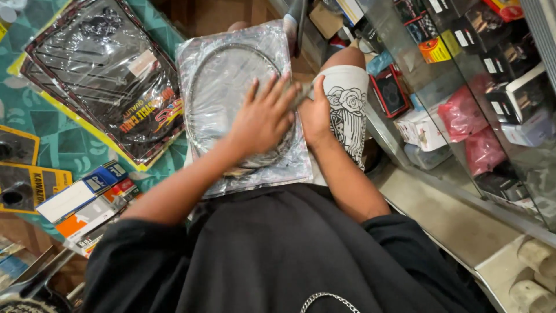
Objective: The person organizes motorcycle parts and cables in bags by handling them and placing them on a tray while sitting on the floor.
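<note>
- Teal patterned flooring [63, 139] at left carries another flat packet [104, 75] and small boxes [87, 200]; a glass display case [463, 87] stands at right.
- On the person's lap lies a clear plastic packet [237, 98] holding a coiled cable [200, 87].
- Left hand [263, 116] rests flat on it, fingers spread, gripping nothing.
- Right hand [315, 113] pinches the packet's right edge.
- Long axis runs away from the body, top toward the knees.
- Risk: the slick film could slide off the lap.

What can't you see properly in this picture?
Head view:
- Coiled cable inside the clear packet: partly covered by the left hand.
- Right hand fingertips: hidden behind the packet's edge.
- Boxes in the glass cabinet: blurred by reflections.
- Small boxes: partly hidden by the left arm.
</note>
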